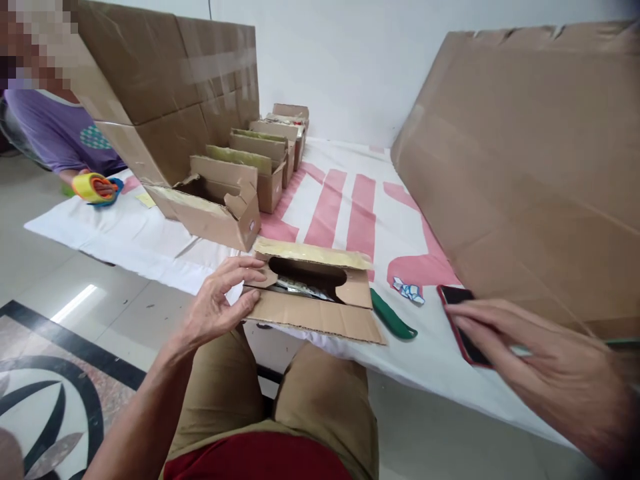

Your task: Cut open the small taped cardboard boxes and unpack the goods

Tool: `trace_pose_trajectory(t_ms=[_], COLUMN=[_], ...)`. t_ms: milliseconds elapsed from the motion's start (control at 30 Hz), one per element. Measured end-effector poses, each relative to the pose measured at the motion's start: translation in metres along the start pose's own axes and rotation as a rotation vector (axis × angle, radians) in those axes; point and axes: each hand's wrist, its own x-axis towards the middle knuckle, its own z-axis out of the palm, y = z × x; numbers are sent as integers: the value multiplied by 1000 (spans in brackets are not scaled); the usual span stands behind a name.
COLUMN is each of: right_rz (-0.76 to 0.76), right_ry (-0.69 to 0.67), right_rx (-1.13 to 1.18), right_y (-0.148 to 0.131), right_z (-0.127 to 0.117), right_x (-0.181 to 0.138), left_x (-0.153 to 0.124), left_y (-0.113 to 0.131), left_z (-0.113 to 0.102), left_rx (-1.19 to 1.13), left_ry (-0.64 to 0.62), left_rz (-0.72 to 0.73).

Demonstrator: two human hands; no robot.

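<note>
A small cardboard box (320, 320) lies at the table's near edge, its flaps folded out around a dark opening. Shiny packets (305, 288) show inside it. My left hand (225, 300) grips the box's left end, thumb on the near flap and fingers on the side flap. Over a red-edged phone (467, 347) is my right hand (530, 360), its thumb and fingertips pinched together; whatever they hold, if anything, is hidden. Between box and phone lie a green-handled tool (393, 315), perhaps a cutter, and a crumpled blue-and-white wrapper (409, 291).
Several open cardboard boxes (215, 207) run in a row toward the wall. Tall cardboard panels stand at left (170, 80) and right (540, 167). A white-and-pink cloth (340, 207) covers the table. Beyond the left panel, a person in a purple sleeve (43, 127) holds tape rolls (93, 188).
</note>
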Motion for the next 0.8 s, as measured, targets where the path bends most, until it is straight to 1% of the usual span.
trace_pose_trajectory(t_ms=[67, 100, 167, 233, 300, 333, 400, 433, 500, 667, 800], right_rz=[-203, -260, -360, -374, -323, -295, -250, -239, -233, -254, -163], right_ry=[-51, -136, -334, -540, -725, -802, -906, -935, -947, -894, -847], right_rx=[163, 223, 281, 225, 117, 69, -1, -28, -72, -87, -226], right_y=[-51, -71, -98, -114, -124, -127, -132, -134, -136, -137, -135], right_z=[14, 24, 49, 72, 88, 93, 97, 97, 97, 107, 118], right_x=[43, 61, 89, 109, 123, 128, 138, 141, 145, 141, 143], left_x=[-3, -5, -9, -13, -17, -19, -21, -21, -21, -21, -23], left_y=[3, 4, 6, 7, 5, 4, 2, 1, -1, -3, -2], left_z=[2, 3, 6, 10, 13, 15, 18, 20, 23, 27, 26], left_rx=[13, 15, 15, 10, 0, -4, -7, -7, -3, 24, 18], left_ry=[13, 19, 32, 53, 71, 81, 98, 108, 128, 162, 149], left_rz=[33, 43, 55, 61, 67, 68, 77, 86, 105, 132, 139])
